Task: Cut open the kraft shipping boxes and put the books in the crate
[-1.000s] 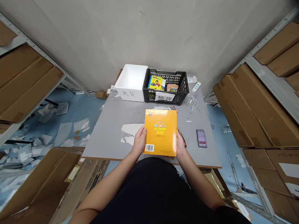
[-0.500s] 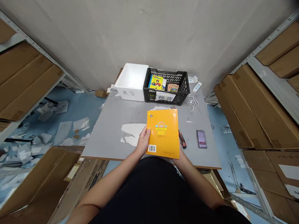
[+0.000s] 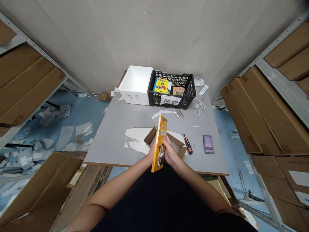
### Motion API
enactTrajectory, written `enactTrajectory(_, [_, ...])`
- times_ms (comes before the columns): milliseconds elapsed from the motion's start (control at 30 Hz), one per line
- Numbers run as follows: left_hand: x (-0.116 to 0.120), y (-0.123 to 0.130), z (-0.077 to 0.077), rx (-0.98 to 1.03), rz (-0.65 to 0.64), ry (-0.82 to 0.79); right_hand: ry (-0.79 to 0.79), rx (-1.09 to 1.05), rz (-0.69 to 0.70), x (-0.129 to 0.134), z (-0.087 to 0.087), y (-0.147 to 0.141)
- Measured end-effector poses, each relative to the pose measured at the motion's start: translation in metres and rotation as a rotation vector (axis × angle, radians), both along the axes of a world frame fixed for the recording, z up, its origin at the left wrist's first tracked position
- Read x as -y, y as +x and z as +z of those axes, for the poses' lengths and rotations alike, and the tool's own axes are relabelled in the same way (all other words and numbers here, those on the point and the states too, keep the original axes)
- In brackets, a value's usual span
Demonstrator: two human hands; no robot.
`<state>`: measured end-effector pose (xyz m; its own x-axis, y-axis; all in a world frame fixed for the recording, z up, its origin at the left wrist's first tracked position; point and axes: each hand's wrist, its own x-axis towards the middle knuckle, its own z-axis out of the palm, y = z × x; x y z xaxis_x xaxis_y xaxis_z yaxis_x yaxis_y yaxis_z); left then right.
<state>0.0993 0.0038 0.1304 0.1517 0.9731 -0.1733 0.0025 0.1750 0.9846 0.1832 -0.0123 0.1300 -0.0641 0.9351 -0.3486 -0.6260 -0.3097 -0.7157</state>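
Turned up on its edge since the earlier frame, the yellow book (image 3: 159,143) now stands clamped between the left hand (image 3: 152,154) and the right hand (image 3: 170,152), just above an open cardboard box (image 3: 180,145) on the gray table (image 3: 108,141). A red box cutter (image 3: 187,144) lies just beside the box, near white paper scraps (image 3: 135,138). Farther off, a white foam box (image 3: 135,80) and a black plastic basket (image 3: 190,93) holding books sit against the gray wall (image 3: 154,38), with cartons (image 3: 265,109) on metal shelves at the sides and paper litter (image 3: 79,129) across the blue floor (image 3: 79,103).
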Motion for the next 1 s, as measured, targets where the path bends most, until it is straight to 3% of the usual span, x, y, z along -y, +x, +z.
enactTrajectory(133, [0.001,0.0,0.027,0.266,0.043,-0.153,-0.021,0.037,-0.099,-0.009,-0.001,0.005])
enactTrajectory(300, [0.0,-0.014,0.055,0.523,-0.062,-0.321,0.063,0.143,-0.19,-0.018,0.001,0.027])
enactTrajectory(433, [-0.002,-0.03,0.051,0.571,-0.024,-0.288,-0.006,0.165,-0.201,-0.018,-0.001,0.047])
enactTrajectory(633, [0.002,-0.041,0.029,0.403,0.118,-0.321,-0.02,0.175,-0.269,-0.011,0.003,0.066])
enactTrajectory(733, [0.004,-0.039,0.025,0.418,0.187,-0.296,-0.008,0.134,-0.165,-0.006,0.009,0.073])
enactTrajectory(900, [0.0,-0.039,0.025,0.452,0.254,-0.228,-0.011,0.029,0.198,0.009,0.013,0.083])
enactTrajectory(1000, [-0.007,-0.042,0.023,0.447,0.305,-0.242,0.014,0.031,0.28,0.017,0.01,0.086])
